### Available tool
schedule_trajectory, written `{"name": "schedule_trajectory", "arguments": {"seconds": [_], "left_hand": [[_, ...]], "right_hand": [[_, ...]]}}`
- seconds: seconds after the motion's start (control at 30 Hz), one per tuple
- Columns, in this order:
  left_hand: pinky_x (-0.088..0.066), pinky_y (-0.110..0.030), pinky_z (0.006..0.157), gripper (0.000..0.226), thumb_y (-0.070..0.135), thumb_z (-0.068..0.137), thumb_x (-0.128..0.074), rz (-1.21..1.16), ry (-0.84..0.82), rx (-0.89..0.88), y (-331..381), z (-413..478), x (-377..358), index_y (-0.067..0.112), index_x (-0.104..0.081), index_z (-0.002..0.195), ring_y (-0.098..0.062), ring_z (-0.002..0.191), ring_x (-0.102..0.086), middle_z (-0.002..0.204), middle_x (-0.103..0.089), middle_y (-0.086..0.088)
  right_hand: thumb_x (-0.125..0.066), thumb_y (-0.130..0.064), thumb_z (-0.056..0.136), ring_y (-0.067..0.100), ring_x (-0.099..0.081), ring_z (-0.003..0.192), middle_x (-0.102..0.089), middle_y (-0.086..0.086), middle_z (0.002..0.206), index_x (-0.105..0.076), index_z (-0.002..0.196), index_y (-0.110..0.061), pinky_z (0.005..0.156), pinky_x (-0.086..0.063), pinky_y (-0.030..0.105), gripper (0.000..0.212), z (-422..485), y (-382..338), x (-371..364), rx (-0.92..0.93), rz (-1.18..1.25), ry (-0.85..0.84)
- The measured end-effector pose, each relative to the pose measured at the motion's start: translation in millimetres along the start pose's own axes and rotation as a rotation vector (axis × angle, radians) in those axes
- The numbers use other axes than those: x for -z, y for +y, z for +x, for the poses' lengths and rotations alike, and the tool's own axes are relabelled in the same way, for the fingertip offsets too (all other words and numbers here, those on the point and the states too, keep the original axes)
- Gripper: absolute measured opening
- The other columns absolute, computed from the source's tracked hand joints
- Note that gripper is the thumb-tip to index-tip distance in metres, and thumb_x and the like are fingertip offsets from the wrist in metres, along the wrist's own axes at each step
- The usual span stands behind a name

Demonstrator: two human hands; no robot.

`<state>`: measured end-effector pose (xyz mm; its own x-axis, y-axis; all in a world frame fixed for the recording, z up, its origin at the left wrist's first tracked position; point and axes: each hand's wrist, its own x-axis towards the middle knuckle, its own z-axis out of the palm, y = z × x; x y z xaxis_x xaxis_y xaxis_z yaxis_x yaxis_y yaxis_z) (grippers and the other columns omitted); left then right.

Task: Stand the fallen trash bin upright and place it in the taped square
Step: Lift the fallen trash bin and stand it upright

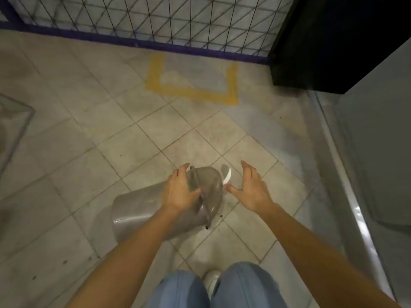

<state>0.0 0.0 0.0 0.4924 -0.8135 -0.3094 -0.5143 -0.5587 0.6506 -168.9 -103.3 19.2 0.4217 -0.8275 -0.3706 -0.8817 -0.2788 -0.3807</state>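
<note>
A grey plastic trash bin [138,210] lies on its side on the tiled floor, its domed lid [210,185] pointing up and to the right. My left hand [181,190] grips the bin where the lid meets the body. My right hand [252,185] hovers just right of the lid with fingers spread, holding nothing. A white flap [228,176] shows beside the lid. The yellow taped square [193,91] is marked on the floor farther ahead, against the fence; its far side is not visible.
A wire-mesh fence with a purple base rail [133,42] bounds the far side. A black cabinet [329,45] stands at the far right, a grey metal panel [378,152] runs along the right. A clear container [13,121] sits at the left edge.
</note>
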Motion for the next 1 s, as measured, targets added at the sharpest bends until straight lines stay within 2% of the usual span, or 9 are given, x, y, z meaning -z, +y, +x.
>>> {"name": "schedule_trajectory", "arguments": {"seconds": [0.2,0.33,0.47,0.53,0.63,0.7,0.77,0.87,1.0], "left_hand": [[-0.042,-0.039,0.096,0.083,0.021,0.072,-0.076,-0.081,0.007,-0.001,-16,33,-35,0.011,-0.03,0.14,-0.031,0.117,-0.052,0.127,-0.056,-0.017],[-0.044,-0.03,0.083,0.072,0.016,0.072,-0.075,-0.099,-0.011,0.052,-16,44,-47,0.008,-0.038,0.133,-0.029,0.106,-0.054,0.115,-0.058,-0.016],[-0.042,-0.026,0.065,0.051,0.012,0.074,-0.07,-0.14,-0.032,0.144,-13,48,-54,0.004,-0.047,0.119,-0.027,0.093,-0.06,0.104,-0.063,-0.015],[-0.042,-0.026,0.062,0.049,0.01,0.073,-0.07,-0.18,-0.029,0.189,-12,51,-56,0.004,-0.049,0.116,-0.025,0.088,-0.061,0.1,-0.065,-0.014],[-0.049,-0.028,0.067,0.058,0.009,0.07,-0.072,-0.245,-0.023,0.218,-13,51,-59,0.007,-0.045,0.121,-0.024,0.088,-0.062,0.1,-0.065,-0.012],[-0.055,-0.034,0.076,0.064,0.01,0.068,-0.073,-0.298,-0.018,0.227,-14,50,-60,0.008,-0.043,0.125,-0.025,0.091,-0.063,0.102,-0.064,-0.011],[-0.056,-0.04,0.078,0.064,0.009,0.068,-0.074,-0.334,-0.006,0.231,-16,52,-60,0.009,-0.043,0.124,-0.026,0.091,-0.063,0.103,-0.063,-0.011],[-0.056,-0.043,0.076,0.061,0.008,0.067,-0.074,-0.366,0.008,0.24,-17,53,-62,0.009,-0.043,0.12,-0.027,0.089,-0.063,0.1,-0.061,-0.012],[-0.056,-0.043,0.076,0.057,0.008,0.068,-0.074,-0.393,0.004,0.255,-18,52,-63,0.01,-0.044,0.116,-0.026,0.088,-0.063,0.098,-0.06,-0.012]], "right_hand": [[-0.059,-0.055,0.082,0.032,-0.023,0.142,-0.02,0.013,0.157,-0.003,0.15,-0.014,0.112,-0.024,0.047,0.098,31,12,-52,-0.163,0.135,-0.077],[-0.059,-0.052,0.084,0.033,-0.024,0.142,-0.024,0.015,0.155,-0.004,0.15,-0.009,0.112,-0.025,0.044,0.096,45,16,-65,-0.214,0.281,-0.103],[-0.064,-0.043,0.083,0.033,-0.039,0.133,-0.04,0.016,0.147,-0.023,0.146,-0.008,0.109,-0.035,0.046,0.083,52,14,-69,-0.201,0.438,-0.122],[-0.066,-0.039,0.083,0.033,-0.044,0.129,-0.045,0.015,0.142,-0.029,0.144,-0.01,0.106,-0.039,0.047,0.077,54,14,-72,-0.188,0.492,-0.125],[-0.065,-0.038,0.084,0.03,-0.046,0.128,-0.046,0.012,0.141,-0.031,0.143,-0.01,0.103,-0.04,0.036,0.074,55,14,-78,-0.186,0.503,-0.137],[-0.062,-0.038,0.087,0.029,-0.047,0.126,-0.047,0.01,0.14,-0.033,0.141,-0.009,0.09,-0.037,0.026,0.068,55,14,-80,-0.169,0.488,-0.155],[-0.059,-0.037,0.089,0.029,-0.045,0.128,-0.044,0.013,0.143,-0.033,0.142,-0.007,0.087,-0.035,0.026,0.066,56,15,-83,-0.149,0.478,-0.168],[-0.056,-0.038,0.091,0.028,-0.042,0.132,-0.038,0.013,0.149,-0.026,0.146,-0.008,0.094,-0.036,0.028,0.07,56,14,-86,-0.152,0.482,-0.184],[-0.057,-0.035,0.091,0.027,-0.047,0.128,-0.045,0.012,0.144,-0.026,0.146,-0.007,0.088,-0.038,0.024,0.069,53,11,-88,-0.164,0.528,-0.172]]}}
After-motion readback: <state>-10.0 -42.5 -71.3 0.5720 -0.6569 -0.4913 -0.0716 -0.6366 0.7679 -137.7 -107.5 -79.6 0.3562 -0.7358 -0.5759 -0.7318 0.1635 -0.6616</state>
